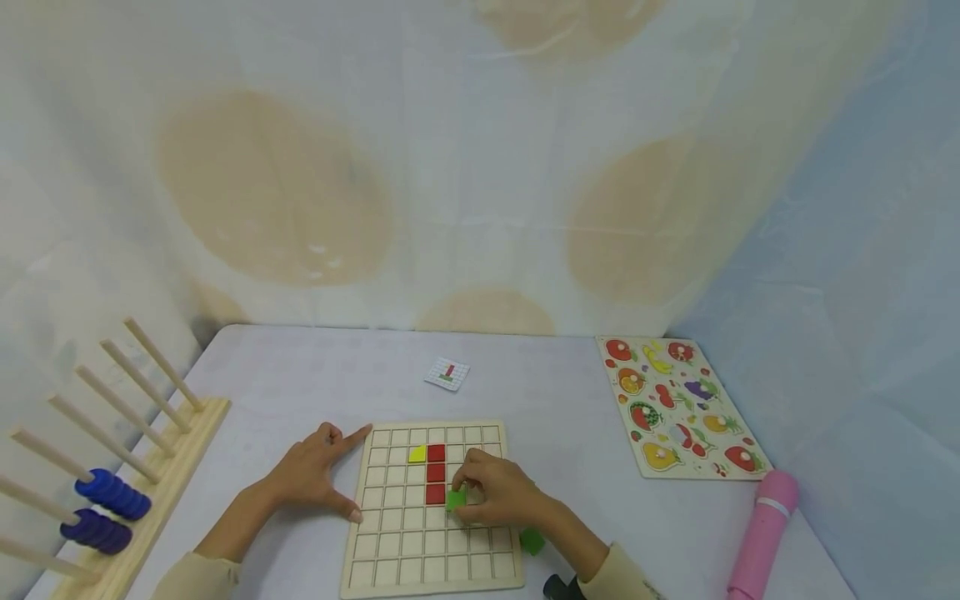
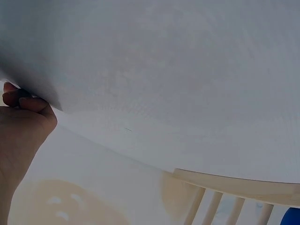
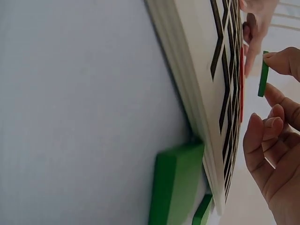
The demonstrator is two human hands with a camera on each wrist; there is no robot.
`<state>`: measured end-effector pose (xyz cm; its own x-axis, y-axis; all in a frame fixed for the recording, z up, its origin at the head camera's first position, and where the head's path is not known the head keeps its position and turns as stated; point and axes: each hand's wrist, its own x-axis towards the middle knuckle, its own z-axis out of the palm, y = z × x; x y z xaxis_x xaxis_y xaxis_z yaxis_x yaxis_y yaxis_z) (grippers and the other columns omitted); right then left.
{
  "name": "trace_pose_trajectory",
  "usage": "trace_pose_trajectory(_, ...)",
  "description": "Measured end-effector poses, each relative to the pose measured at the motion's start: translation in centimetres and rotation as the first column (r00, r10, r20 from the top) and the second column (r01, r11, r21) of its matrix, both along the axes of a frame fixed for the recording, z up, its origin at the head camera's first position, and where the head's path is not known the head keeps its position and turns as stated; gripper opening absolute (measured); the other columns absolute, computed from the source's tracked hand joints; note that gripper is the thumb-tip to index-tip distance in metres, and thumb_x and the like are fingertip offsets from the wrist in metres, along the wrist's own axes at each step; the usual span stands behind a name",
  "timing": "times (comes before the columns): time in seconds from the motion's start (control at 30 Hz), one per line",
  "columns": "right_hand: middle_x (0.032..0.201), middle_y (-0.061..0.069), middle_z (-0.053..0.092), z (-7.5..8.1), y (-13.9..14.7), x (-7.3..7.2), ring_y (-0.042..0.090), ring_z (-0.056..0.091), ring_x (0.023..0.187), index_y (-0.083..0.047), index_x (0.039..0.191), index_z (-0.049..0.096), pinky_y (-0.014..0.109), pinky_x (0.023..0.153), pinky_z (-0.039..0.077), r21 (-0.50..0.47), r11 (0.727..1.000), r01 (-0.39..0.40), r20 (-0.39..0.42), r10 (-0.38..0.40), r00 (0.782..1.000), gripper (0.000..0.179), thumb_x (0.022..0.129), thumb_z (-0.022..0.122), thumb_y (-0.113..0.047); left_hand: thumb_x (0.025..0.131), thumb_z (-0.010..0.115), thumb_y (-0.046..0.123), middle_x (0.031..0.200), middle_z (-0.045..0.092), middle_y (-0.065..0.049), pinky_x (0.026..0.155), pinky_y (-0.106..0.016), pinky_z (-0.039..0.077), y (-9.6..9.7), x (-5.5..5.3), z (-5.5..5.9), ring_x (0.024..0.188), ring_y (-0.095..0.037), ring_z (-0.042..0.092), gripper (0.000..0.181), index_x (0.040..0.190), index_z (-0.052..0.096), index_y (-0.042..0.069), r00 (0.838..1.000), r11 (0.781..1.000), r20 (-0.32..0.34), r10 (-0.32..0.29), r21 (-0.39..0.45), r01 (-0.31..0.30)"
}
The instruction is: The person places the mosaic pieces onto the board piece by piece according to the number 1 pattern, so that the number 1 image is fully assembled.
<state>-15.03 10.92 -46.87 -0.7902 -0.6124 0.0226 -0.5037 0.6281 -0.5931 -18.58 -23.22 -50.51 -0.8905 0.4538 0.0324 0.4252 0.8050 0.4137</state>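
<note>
A wooden grid board (image 1: 386,546) lies on the white table. In its upper middle sit a yellow piece (image 1: 417,454), which looks cut at one corner, and a column of red square tiles (image 1: 436,472). My right hand (image 1: 506,493) pinches a green square tile (image 3: 263,75) between thumb and finger, just above the grid beside the lowest red tile. With index finger and thumb spread, my left hand (image 1: 307,471) touches the board's left edge. Other green tiles (image 3: 180,183) lie by the board's right edge, partly under my right wrist in the head view.
To the left stands a wooden peg rack (image 1: 180,467) with blue beads (image 1: 112,493). A small pattern card (image 1: 447,374) lies behind the board. At right are a fruit picture board (image 1: 675,417) and a pink cylinder (image 1: 765,533). A black object (image 1: 558,587) shows near my right sleeve.
</note>
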Motion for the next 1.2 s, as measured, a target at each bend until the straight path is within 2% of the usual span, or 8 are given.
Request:
trace_pose_trajectory(0.23,0.089,-0.009,0.053,0.0,-1.1,0.1,0.000,0.048,0.077,-0.019,0.095,0.071,0.014,0.066,0.042,0.019,0.998,-0.061,-0.047,0.062,0.997,0.019,0.082,0.079,-0.029,0.048,0.081,0.078,0.098,0.033,0.000,0.065,-0.025,0.027,0.0,0.0,-0.1,0.077,-0.013,0.032,0.126,0.153,0.041,0.020,1.000,1.000,-0.004,-0.004,-0.014,0.004)
trace_pose_trajectory(0.53,0.087,-0.014,0.052,-0.5,-3.0,0.2,-0.003,0.046,0.075,-0.021,0.092,0.072,0.013,0.066,0.040,0.076,0.993,-0.088,-0.049,0.092,0.995,0.015,0.082,0.079,-0.031,0.048,0.080,0.079,0.099,0.034,0.000,0.066,-0.026,0.028,0.2,0.1,0.2,0.078,-0.014,0.033,0.127,0.153,0.040,0.021,1.000,1.000,0.011,0.009,-0.019,-0.009)
trace_pose_trajectory(0.8,0.088,-0.013,0.051,-0.1,-4.5,0.6,-0.005,0.042,0.072,-0.019,0.096,0.074,0.011,0.065,0.037,0.138,0.981,-0.134,-0.120,0.151,0.981,0.018,0.084,0.078,-0.033,0.049,0.079,0.080,0.098,0.034,0.001,0.066,-0.026,0.027,0.2,0.1,0.1,0.080,-0.013,0.033,0.125,0.152,0.041,0.021,1.000,1.000,-0.012,0.000,-0.021,-0.001)
trace_pose_trajectory(0.9,0.088,-0.012,0.052,-0.1,-4.8,0.7,-0.005,0.041,0.071,-0.018,0.096,0.074,0.009,0.064,0.036,0.157,0.978,-0.136,-0.144,0.159,0.977,0.019,0.084,0.079,-0.033,0.048,0.079,0.080,0.098,0.033,0.001,0.065,-0.025,0.028,0.2,0.1,0.1,0.079,-0.013,0.032,0.126,0.153,0.041,0.021,1.000,1.000,-0.007,0.000,-0.024,0.000)
trace_pose_trajectory(1.07,0.086,-0.011,0.055,-0.3,-5.1,0.9,-0.006,0.040,0.069,-0.018,0.093,0.075,0.006,0.062,0.033,0.163,0.978,-0.132,-0.231,0.168,0.958,0.019,0.083,0.081,-0.034,0.048,0.080,0.080,0.099,0.034,0.000,0.065,-0.025,0.028,0.1,0.0,0.3,0.078,-0.014,0.033,0.126,0.153,0.040,0.021,1.000,1.000,0.005,0.001,-0.021,0.000)
trace_pose_trajectory(1.2,0.085,-0.012,0.057,-0.6,-5.5,0.9,-0.007,0.040,0.066,-0.019,0.091,0.076,0.006,0.060,0.032,0.168,0.979,-0.114,-0.261,0.156,0.953,0.021,0.081,0.082,-0.036,0.049,0.081,0.078,0.099,0.034,0.000,0.065,-0.025,0.028,0.2,0.1,0.4,0.078,-0.013,0.033,0.126,0.153,0.041,0.020,1.000,1.000,0.000,-0.002,-0.019,0.002)
